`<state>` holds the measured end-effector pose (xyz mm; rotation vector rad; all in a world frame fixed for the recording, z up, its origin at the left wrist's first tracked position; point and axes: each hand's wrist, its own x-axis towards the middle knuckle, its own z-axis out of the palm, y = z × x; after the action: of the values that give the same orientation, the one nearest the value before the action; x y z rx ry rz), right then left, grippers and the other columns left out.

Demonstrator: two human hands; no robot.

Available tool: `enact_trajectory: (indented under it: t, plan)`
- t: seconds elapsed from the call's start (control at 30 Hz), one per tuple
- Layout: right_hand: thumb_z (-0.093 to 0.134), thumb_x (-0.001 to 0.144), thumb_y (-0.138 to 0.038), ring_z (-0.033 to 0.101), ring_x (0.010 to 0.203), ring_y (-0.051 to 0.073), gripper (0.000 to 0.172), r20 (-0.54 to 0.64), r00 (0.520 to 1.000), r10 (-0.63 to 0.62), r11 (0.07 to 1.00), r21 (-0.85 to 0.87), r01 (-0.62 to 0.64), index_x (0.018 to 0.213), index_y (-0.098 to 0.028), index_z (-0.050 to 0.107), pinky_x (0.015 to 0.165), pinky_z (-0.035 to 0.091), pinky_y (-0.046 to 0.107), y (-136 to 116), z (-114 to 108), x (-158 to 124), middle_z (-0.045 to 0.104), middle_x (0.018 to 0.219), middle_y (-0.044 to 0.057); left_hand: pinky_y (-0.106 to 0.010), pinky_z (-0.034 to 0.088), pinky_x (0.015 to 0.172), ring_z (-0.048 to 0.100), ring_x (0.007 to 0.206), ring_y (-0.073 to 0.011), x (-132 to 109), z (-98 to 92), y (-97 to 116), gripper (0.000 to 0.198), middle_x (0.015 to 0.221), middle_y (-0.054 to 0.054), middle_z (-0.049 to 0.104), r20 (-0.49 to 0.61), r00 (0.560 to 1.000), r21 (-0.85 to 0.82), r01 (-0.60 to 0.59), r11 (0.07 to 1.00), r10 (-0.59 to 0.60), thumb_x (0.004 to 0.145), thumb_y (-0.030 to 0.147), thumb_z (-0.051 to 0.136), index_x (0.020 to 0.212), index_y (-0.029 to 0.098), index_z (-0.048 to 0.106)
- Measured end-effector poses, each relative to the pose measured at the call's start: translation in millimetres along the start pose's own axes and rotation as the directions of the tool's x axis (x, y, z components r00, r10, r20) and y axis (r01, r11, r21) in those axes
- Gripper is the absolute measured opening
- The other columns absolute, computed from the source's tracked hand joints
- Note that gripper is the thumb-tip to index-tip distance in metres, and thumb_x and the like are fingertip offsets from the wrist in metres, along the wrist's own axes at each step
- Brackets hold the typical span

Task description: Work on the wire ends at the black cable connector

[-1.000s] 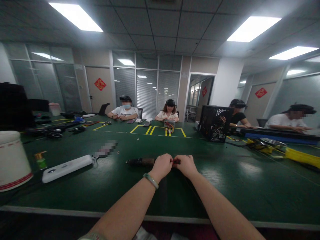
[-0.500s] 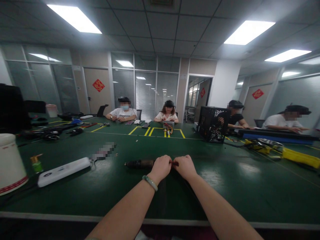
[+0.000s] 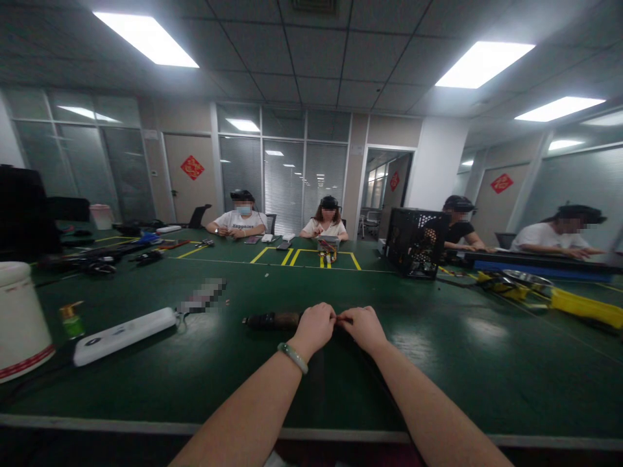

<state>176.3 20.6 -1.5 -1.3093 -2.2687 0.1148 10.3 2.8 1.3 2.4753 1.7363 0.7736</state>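
Observation:
A long dark cylindrical tool [image 3: 280,320] lies across the green table in front of me. Its narrow tip points left, and its middle looks brownish. My left hand [image 3: 316,324] is closed over its right-hand part, hiding what lies beneath. Right beside it, my right hand [image 3: 363,327] is closed in a pinch, fingertips meeting those of my left. What sits between those fingertips is too small and dark to make out. A thin dark cord [image 3: 396,405] runs along my right forearm towards the table's front edge.
To the left are a white power strip [image 3: 126,336], a small green bottle [image 3: 72,320] and a white canister [image 3: 22,324]. A black computer case [image 3: 417,243] stands back right, near yellow items [image 3: 586,306]. Several people sit around the table [image 3: 195,389].
My right hand's fingers have shifted slightly, staying against my left fingertips. The left hand and the tool have hardly moved. Across the table, one person's hand has risen a little.

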Motion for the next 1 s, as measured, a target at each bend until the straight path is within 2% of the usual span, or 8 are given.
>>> enact_trajectory:
  t: [0.1, 0.2, 0.33, 0.6, 0.83, 1.0]
  plan:
    - [0.057, 0.082, -0.034, 0.062, 0.084, 0.017, 0.018, 0.018, 0.997, 0.07, 0.99, 0.122, -0.072, 0.092, -0.03, 0.071, 0.083, 0.038, 0.029, 8, 0, -3, 0.072, 0.089, -0.002, -0.032, 0.039, 0.088, 0.055, 0.096, -0.0184, 0, 0.1, 0, 0.018, 0.1, -0.006, 0.061, 0.013, 1.0, 0.003, 0.004, 1.0, -0.004, 0.088, 0.025, 0.044, 0.09, 0.019, 0.061]
    - [0.061, 0.078, -0.039, 0.063, 0.082, 0.018, 0.019, 0.061, 0.99, 0.126, 0.977, 0.165, -0.135, 0.09, -0.027, 0.071, 0.083, 0.04, 0.03, 14, 0, -5, 0.072, 0.085, -0.002, -0.032, 0.04, 0.088, 0.055, 0.096, -0.0187, 0, 0.1, 1, 0.018, 0.1, -0.006, 0.061, 0.017, 1.0, -0.006, 0.008, 1.0, -0.008, 0.088, 0.026, 0.045, 0.091, 0.019, 0.061]
    - [0.063, 0.076, -0.038, 0.063, 0.082, 0.018, 0.018, 0.085, 0.987, 0.138, 0.973, 0.176, -0.151, 0.087, -0.027, 0.071, 0.082, 0.042, 0.031, 19, 5, -4, 0.071, 0.084, -0.002, -0.032, 0.041, 0.086, 0.055, 0.095, -0.0187, 0, 0.9, 0, 0.018, 0.1, -0.006, 0.061, 0.015, 1.0, -0.015, 0.01, 1.0, -0.01, 0.088, 0.027, 0.045, 0.091, 0.019, 0.061]
    - [0.06, 0.077, -0.034, 0.063, 0.073, 0.017, 0.019, 0.146, 0.976, 0.16, 0.931, 0.307, -0.198, 0.084, -0.021, 0.071, 0.063, 0.043, 0.025, 24, 19, 5, 0.071, 0.08, 0.001, -0.031, 0.04, 0.083, 0.055, 0.092, -0.0178, 0, 4.6, -4, 0.016, 0.096, -0.005, 0.06, -0.026, 0.999, -0.013, -0.038, 0.999, 0.038, 0.088, 0.024, 0.044, 0.088, 0.019, 0.059]
    - [0.06, 0.078, -0.038, 0.063, 0.072, 0.017, 0.022, 0.168, 0.969, 0.182, 0.912, 0.34, -0.23, 0.084, -0.02, 0.072, 0.064, 0.044, 0.025, 21, 20, 6, 0.071, 0.081, 0.002, -0.03, 0.041, 0.079, 0.055, 0.091, -0.0178, 0, 1.8, -3, 0.013, 0.097, -0.004, 0.06, -0.024, 0.998, -0.048, -0.059, 0.997, 0.057, 0.085, 0.027, 0.049, 0.091, 0.02, 0.059]
    - [0.06, 0.078, -0.036, 0.062, 0.071, 0.017, 0.024, 0.172, 0.965, 0.197, 0.906, 0.345, -0.246, 0.085, -0.017, 0.072, 0.061, 0.042, 0.024, 20, 22, 6, 0.071, 0.08, 0.003, -0.031, 0.04, 0.084, 0.055, 0.094, -0.0182, -1, -0.4, -2, 0.014, 0.099, -0.004, 0.061, -0.002, 0.998, -0.025, -0.061, 0.998, 0.061, 0.082, 0.023, 0.051, 0.092, 0.021, 0.06]
